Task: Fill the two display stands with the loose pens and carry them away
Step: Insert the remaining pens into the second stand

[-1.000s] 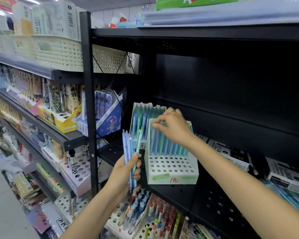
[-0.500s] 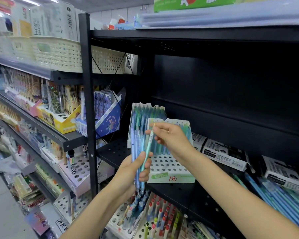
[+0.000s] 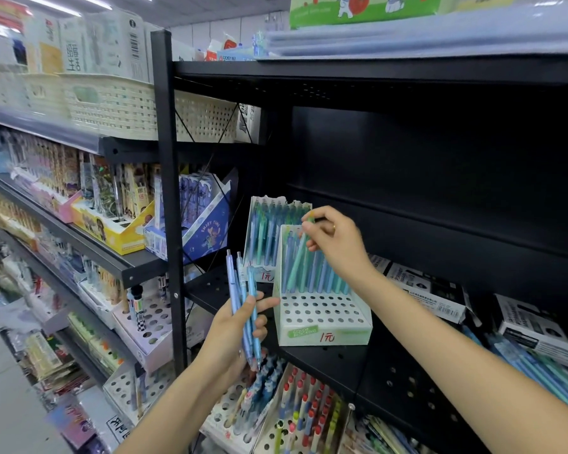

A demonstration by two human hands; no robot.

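Since the front display stand (image 3: 322, 317) sits right at the black shelf (image 3: 325, 358) edge mid-frame, there's dark open room above it. Right hand (image 3: 336, 239) fingers pinch a green pen (image 3: 297, 257), tilted, top up-right, tip in the stand's back row. Left hand (image 3: 233, 329) grips a bundle of blue pens (image 3: 243, 306), roughly upright, lower centre.

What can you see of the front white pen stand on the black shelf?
The white cardboard pen stand with round holes sits upright on the black perforated metal shelf, in front of a second, fuller stand. Its stepped top is mostly empty; only the back row holds blue and green pens. A green label and "1元" mark its front. The right hand lowers a green pen into it.
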